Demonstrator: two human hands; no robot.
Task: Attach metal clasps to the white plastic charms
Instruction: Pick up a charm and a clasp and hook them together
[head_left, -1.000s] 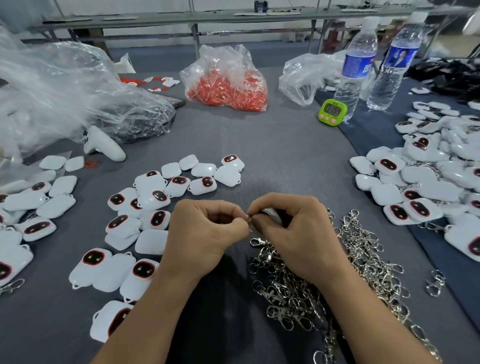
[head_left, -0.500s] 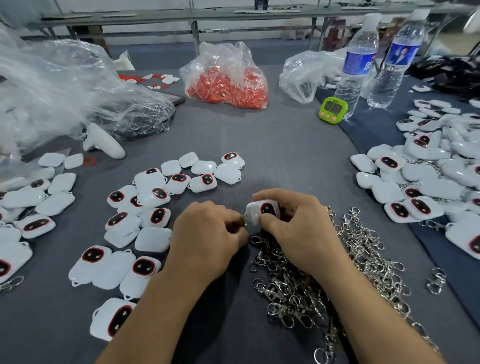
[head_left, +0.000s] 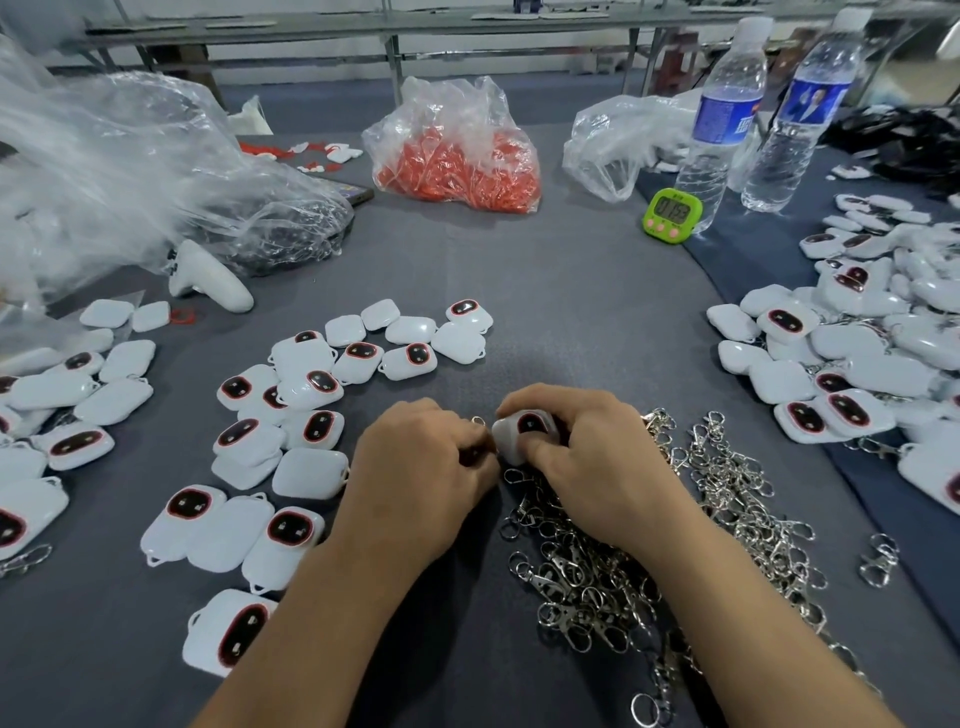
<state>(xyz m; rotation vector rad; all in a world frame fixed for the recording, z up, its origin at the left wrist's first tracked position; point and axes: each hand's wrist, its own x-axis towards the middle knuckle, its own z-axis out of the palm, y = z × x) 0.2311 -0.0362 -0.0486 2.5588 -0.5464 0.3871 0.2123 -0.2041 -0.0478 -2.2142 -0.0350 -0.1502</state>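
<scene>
My right hand (head_left: 597, 467) grips a white plastic charm (head_left: 511, 439) with a dark oval, red-rimmed face, just above the grey table. My left hand (head_left: 421, 478) is curled against the charm's left edge and pinches a small metal clasp ring (head_left: 479, 421), mostly hidden by the fingers. A heap of silver metal clasps (head_left: 675, 545) lies under and right of my right hand. Several loose white charms (head_left: 291, 415) are spread to the left of my hands.
A pile of charms with clasps (head_left: 872, 353) fills the right side. At the back are a bag of red parts (head_left: 457, 150), crumpled clear bags (head_left: 130, 171), two water bottles (head_left: 727, 109), a green timer (head_left: 671, 214) and a white controller (head_left: 208, 278).
The charm has turned face-up in my right hand and both hands have lowered slightly toward the clasp heap. My left hand stays pressed against the charm's left edge.
</scene>
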